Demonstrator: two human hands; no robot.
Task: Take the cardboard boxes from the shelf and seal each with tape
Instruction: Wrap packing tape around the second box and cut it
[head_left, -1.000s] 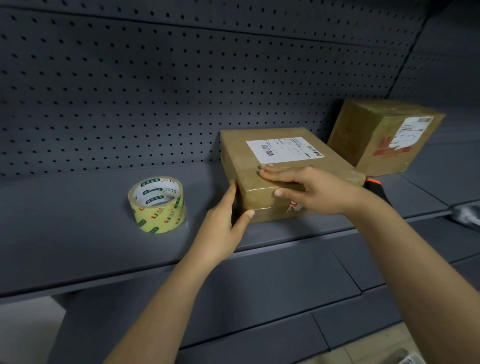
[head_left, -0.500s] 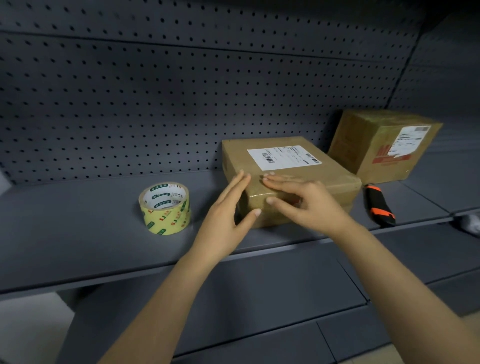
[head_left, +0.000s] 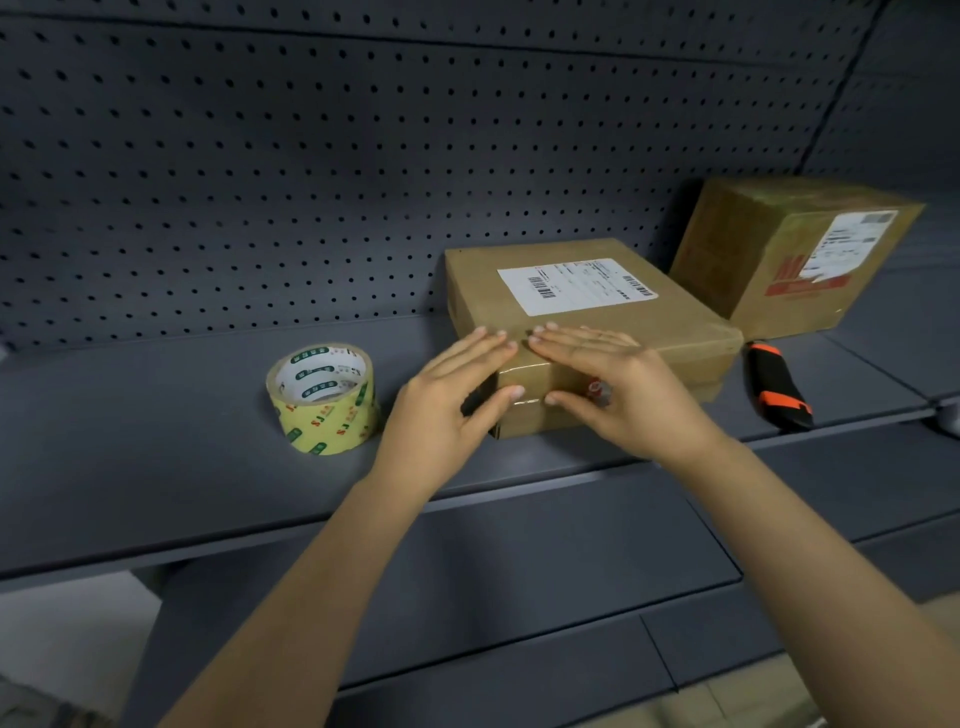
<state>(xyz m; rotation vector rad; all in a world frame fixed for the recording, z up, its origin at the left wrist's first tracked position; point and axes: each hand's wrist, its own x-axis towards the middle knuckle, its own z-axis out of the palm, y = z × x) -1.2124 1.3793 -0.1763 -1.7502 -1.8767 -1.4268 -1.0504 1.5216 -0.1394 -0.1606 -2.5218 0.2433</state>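
On the grey shelf (head_left: 156, 441), the left grip (head_left: 447, 395) and right grip (head_left: 613, 384) press straight fingers on the flat cardboard box (head_left: 675, 332), thumbs against its front face, with the tape roll (head_left: 322, 400) just left, a black-and-orange knife (head_left: 776, 387) just right, and a taller box (head_left: 779, 249) behind.

Bare left hand (head_left: 448, 397), bare right hand (head_left: 621, 387), short plain fingernails

Open shelf (head_left: 130, 441) left of tape roll (head_left: 324, 397)
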